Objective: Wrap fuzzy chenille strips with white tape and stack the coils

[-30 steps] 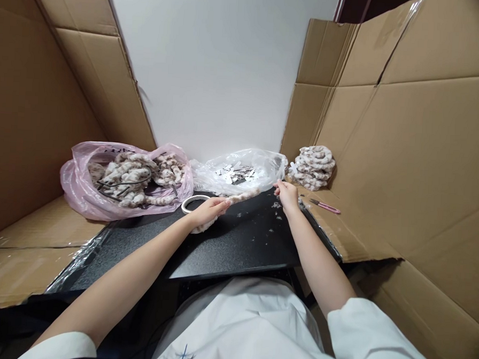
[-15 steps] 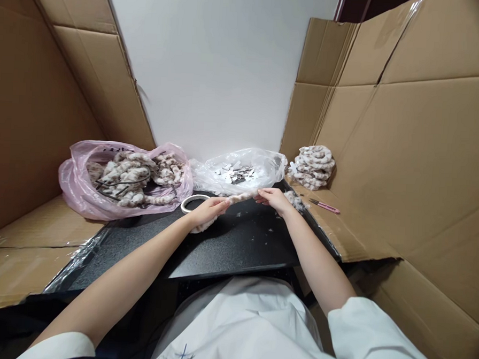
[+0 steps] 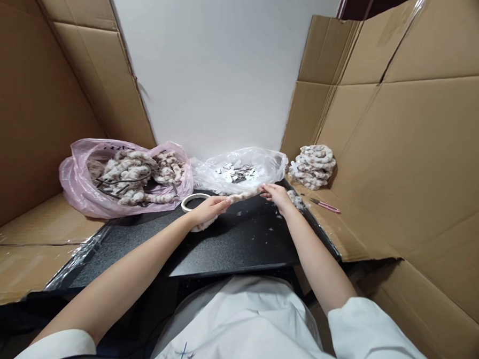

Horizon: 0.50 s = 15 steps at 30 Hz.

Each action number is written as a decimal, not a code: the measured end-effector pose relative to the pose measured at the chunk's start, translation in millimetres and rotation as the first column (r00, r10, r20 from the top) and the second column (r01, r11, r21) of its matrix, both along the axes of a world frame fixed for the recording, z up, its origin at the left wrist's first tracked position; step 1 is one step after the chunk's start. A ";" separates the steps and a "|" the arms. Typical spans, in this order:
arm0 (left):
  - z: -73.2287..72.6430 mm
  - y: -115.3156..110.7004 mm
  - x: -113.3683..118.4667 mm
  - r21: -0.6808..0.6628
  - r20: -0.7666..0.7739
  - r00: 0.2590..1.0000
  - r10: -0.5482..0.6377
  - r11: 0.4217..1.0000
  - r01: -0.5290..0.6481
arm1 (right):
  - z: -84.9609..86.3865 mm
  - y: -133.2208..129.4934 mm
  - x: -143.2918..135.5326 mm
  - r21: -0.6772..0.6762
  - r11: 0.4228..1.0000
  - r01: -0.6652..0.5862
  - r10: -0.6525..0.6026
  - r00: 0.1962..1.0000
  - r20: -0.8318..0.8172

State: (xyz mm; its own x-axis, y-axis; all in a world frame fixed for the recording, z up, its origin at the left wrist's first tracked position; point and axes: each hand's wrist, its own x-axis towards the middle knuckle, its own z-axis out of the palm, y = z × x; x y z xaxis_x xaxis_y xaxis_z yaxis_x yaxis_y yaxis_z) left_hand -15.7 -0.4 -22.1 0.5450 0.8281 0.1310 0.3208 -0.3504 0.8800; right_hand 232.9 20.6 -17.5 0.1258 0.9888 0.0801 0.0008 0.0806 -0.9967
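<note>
A fluffy white-and-brown cord (image 3: 244,195) stretches between my two hands above the black tabletop. My left hand (image 3: 209,211) is closed around its left part, and a loose stretch of the cord hangs below that palm. The other end is pinched in the fingers of my right hand (image 3: 276,196), a little higher and farther right. Just behind my left hand lies a white ring, like a roll of tape (image 3: 187,202). What exactly sits under the right fingertips is too small to make out.
At the left, a pink plastic bag (image 3: 78,192) holds more fluffy cords. A clear bag (image 3: 274,162) of small white pieces lies at the back. Coiled cords (image 3: 314,167) are stacked at the right, near pink-handled snips (image 3: 326,206). Cardboard walls (image 3: 425,157) flank the table (image 3: 219,253).
My right hand has shifted slightly right and up along the cord, with its fingers a little differently curled. My left hand stays in the same place.
</note>
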 end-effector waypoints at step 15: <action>-3.1 2.6 -1.8 -0.002 0.026 1.000 0.008 1.000 -0.008 | -5.8 6.3 4.2 0.133 0.974 0.185 -0.191 0.981 0.032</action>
State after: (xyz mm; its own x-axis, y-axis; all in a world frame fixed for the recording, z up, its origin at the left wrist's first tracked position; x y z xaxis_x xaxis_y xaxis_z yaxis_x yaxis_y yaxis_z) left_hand -17.5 2.2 -25.2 0.5347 0.8328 0.1436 0.3008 -0.3463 0.8886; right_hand 237.2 26.8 -23.4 0.3021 0.9288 0.2146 0.0716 0.2023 -0.9767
